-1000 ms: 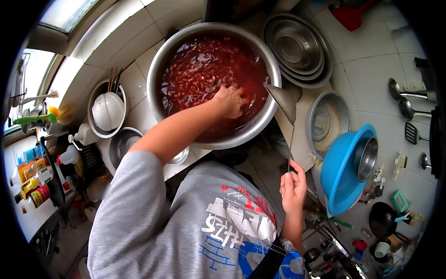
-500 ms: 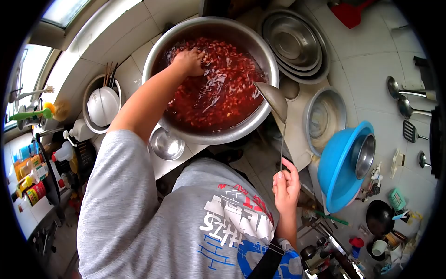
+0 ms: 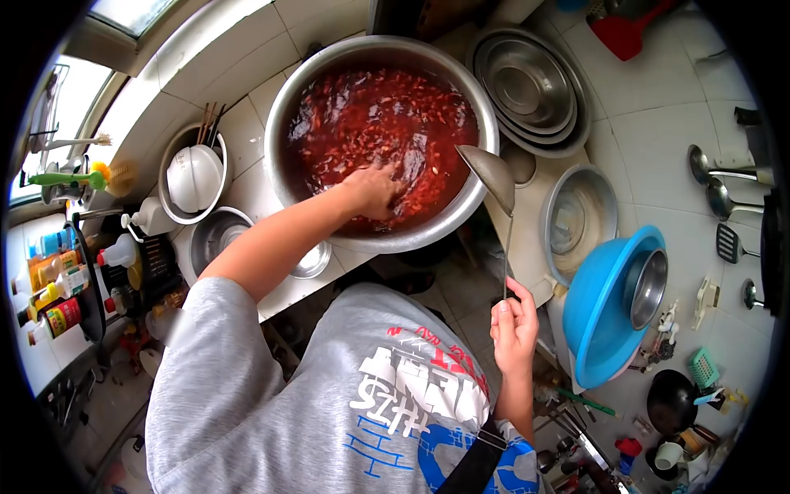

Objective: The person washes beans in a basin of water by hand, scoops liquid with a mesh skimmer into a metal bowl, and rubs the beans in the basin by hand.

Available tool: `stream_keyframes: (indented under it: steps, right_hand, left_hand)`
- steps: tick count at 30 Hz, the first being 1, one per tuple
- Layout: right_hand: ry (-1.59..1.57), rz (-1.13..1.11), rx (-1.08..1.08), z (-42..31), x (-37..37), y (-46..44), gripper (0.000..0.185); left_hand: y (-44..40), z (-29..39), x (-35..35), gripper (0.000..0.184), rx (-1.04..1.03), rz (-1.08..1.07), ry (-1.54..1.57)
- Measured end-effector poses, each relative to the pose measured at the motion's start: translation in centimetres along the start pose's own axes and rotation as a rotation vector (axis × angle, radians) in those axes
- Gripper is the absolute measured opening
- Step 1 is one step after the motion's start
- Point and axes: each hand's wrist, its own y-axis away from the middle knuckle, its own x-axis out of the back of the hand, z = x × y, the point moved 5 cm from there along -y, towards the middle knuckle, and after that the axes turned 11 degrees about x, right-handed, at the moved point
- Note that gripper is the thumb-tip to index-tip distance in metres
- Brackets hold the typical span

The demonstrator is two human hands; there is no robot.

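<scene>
A large metal basin (image 3: 276, 177) holds dark red liquid with many small red and pale pieces (image 3: 420, 107) floating in it; their kind I cannot tell. My left hand (image 3: 376, 191) reaches into the near side of the basin, its fingers stretched out and partly under the liquid. On the right, my right hand (image 3: 516, 325) is closed around the thin handle of a metal ladle (image 3: 491, 177). The ladle's bowl is at the basin's right rim, tilted; whether it touches the rim I cannot tell.
Nested metal bowls (image 3: 527, 82) stand at the back right, with another metal basin (image 3: 580, 222) and a blue tub (image 3: 605, 329) nearer. A pot with a white bowl (image 3: 195, 179) is at left. Small metal bowls (image 3: 218, 235) sit by my left forearm. Bottles (image 3: 62, 288) stand farther left.
My left hand has swept from the far left of the basin toward its near middle, and the liquid swirls. My right hand keeps hold of the ladle in nearly the same place.
</scene>
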Motion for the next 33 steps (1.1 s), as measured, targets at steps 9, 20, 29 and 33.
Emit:
stream_keyframes:
  steps: [9, 20, 29, 33]
  right_hand:
    - [0.023, 0.032, -0.067, -0.7, -1.4, -0.1, 0.039]
    - [-0.011, 0.088, -0.09, -0.8, -2.1, 0.1, 0.036]
    - [-0.04, 0.011, -0.035, -0.7, -2.2, -0.8, 0.036]
    - [-0.039, -0.012, 0.007, -1.0, -2.2, -0.7, 0.037]
  left_hand:
    - [-6.8, 0.3, 6.3, 0.068, 0.024, 0.126, -0.353]
    - [-8.3, -12.3, 4.1, 0.073, 0.407, 0.207, -0.002]
    - [-2.3, -2.9, 1.5, 0.092, 0.517, -0.025, 0.57]
    - [-5.1, -0.2, -1.0, 0.057, 0.219, -0.084, 1.678]
